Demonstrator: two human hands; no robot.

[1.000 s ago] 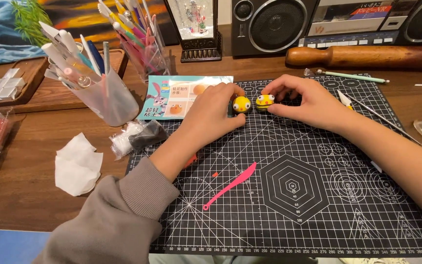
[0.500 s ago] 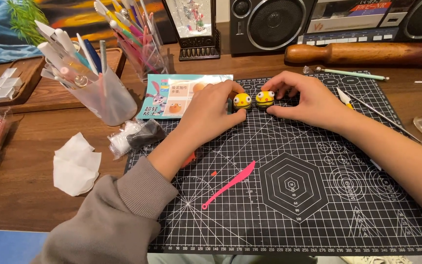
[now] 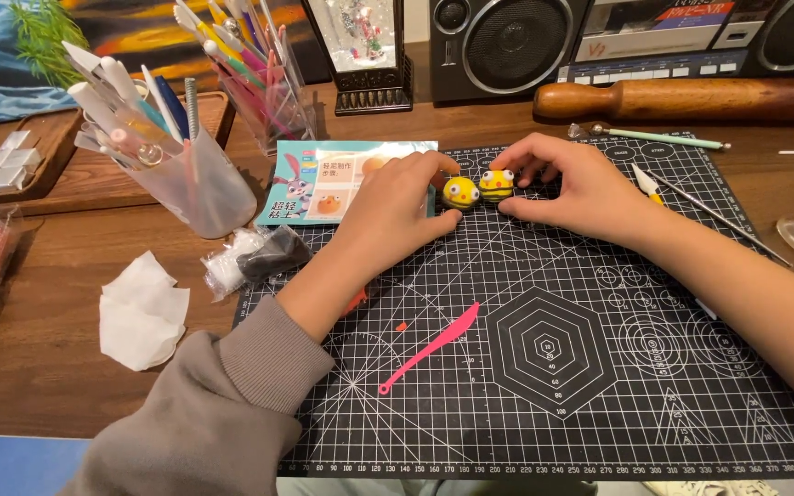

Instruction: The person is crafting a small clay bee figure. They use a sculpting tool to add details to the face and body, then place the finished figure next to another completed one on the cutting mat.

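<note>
At the far left of the desk [image 3: 66, 386] lies a white crumpled tissue [image 3: 142, 310], and behind it stands a clear cup of modelling tools [image 3: 176, 174]. Next comes a small bag of black and white clay [image 3: 255, 260], and a printed instruction card [image 3: 333, 179] lies flat beside the top left corner of the black cutting mat [image 3: 544, 386]. The left hand [image 3: 397, 216] reaches in from the lower left with a grey sleeve pushed back; its fingers are curled and half closed, and the fingertips touch the yellow clay ball with eyes [image 3: 460, 192] from the left side. Just beside this ball, touching it, sits the second yellow clay figure [image 3: 496, 185], which has dark stripes. The right hand [image 3: 581, 188] comes from the right, palm down; its thumb and fingers are bent around this figure from the right and behind. So the two figures stand side by side between the hands, at the far edge of the mat, each hand equally near to its own one. A pink plastic knife [image 3: 434, 347] lies untouched on the mat, nearer to the person. A wooden rolling pin [image 3: 691, 99] rests at the far right.
</note>
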